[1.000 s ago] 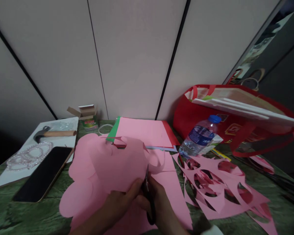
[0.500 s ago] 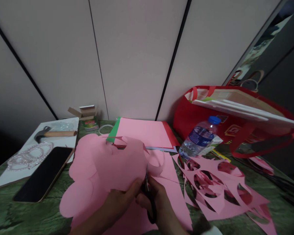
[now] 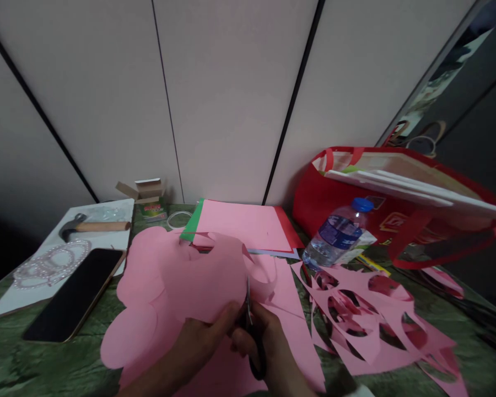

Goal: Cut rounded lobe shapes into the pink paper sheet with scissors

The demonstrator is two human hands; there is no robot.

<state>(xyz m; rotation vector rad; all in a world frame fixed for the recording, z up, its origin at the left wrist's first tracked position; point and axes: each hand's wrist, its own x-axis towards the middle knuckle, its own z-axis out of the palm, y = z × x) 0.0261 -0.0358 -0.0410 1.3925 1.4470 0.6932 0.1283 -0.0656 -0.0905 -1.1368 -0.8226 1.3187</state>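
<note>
1. Low in the middle of my view, my right hand (image 3: 273, 336) is wrapped around black-handled scissors (image 3: 257, 353), blades pointing away from me; how wide the blades stand, I cannot tell.
2. Just beside it, my left hand (image 3: 204, 333) pinches the near edge of a pink sheet (image 3: 206, 275), thumb on top, the other fingers mostly hidden.
3. That sheet lies ahead of both hands, over more pink paper, with the blades at its right edge, where a loose strip (image 3: 262, 288) curls away.
4. As I judge it, this outline is part done: the edge beyond the blades looks trimmed to a curve, while the stretch near my thumb seems left to cut.
5. To the left, overlapping rounded shapes (image 3: 128, 336) look finished. Under my wrists, straight-edged pink paper (image 3: 300, 344) seems largely uncut.
6. To the right, offcuts (image 3: 380, 353) with curved holes lie on the green tabletop (image 3: 8, 358), suggesting several shapes are already out.
7. Farther off are stacked coloured sheets (image 3: 240, 220), a tilted bottle (image 3: 337, 234), a red bag (image 3: 314, 190), a phone (image 3: 74, 298) and a hammer (image 3: 103, 226).
</note>
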